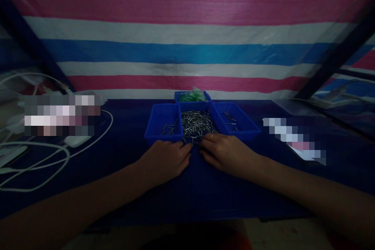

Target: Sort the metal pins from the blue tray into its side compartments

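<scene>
A pile of small, thin metal pins (197, 122) lies between two blue trays, and some pins spread toward my fingertips. At the pile's near left corner is my left hand (170, 158), its fingers curled and pressed together beside the left blue tray (162, 117). My right hand (224, 152), with a ring on one finger, curls at the near right edge of the pile, in front of the right blue tray (238, 121). A few pins lie in each of these trays. A loose pin shows between the two hands. Dim light hides what the fingertips pinch.
Behind the pile stands another blue tray (193, 105) with green plastic bags (191, 95). White cables (68, 156) and a white adapter (77, 140) lie on the left. A phone-like slab (304, 152), partly blurred out, lies right. A striped sheet (187, 52) closes off the back.
</scene>
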`<state>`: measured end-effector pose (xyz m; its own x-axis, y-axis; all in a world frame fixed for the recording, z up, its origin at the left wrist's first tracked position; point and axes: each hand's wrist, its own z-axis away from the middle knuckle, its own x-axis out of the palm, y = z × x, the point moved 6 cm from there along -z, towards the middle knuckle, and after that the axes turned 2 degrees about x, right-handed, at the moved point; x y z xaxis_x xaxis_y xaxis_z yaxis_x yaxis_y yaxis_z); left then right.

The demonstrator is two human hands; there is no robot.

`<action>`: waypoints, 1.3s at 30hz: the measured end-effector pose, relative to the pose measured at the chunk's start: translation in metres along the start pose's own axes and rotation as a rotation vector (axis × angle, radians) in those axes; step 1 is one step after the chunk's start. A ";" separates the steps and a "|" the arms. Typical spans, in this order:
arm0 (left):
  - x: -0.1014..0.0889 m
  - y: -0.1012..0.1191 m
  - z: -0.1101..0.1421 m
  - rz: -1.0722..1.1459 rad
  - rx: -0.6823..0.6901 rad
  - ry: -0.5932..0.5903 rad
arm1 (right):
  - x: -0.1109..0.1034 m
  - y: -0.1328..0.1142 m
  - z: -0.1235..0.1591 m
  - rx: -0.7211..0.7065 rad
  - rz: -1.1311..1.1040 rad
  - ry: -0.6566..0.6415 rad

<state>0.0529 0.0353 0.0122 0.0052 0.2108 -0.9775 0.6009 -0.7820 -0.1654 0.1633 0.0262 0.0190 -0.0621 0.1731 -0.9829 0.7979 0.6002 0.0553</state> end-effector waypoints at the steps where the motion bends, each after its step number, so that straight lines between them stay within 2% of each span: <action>1: 0.000 0.000 0.000 0.000 -0.001 0.000 | 0.000 0.001 0.000 0.004 0.006 0.001; 5: 0.000 0.000 -0.001 -0.001 -0.002 -0.004 | 0.000 0.001 0.000 -0.024 -0.004 0.007; 14: -0.001 0.000 -0.001 0.001 -0.018 -0.012 | -0.002 -0.011 0.002 -0.204 -0.097 -0.035; 24: -0.001 0.000 -0.001 0.024 -0.002 -0.011 | -0.006 -0.024 0.007 -0.379 -0.055 -0.025; 39: -0.001 0.001 0.000 0.027 0.008 -0.012 | -0.006 -0.025 0.006 -0.369 -0.037 -0.027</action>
<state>0.0535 0.0344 0.0126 0.0119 0.1821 -0.9832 0.5943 -0.7921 -0.1395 0.1479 0.0055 0.0220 -0.0666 0.1282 -0.9895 0.5251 0.8478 0.0745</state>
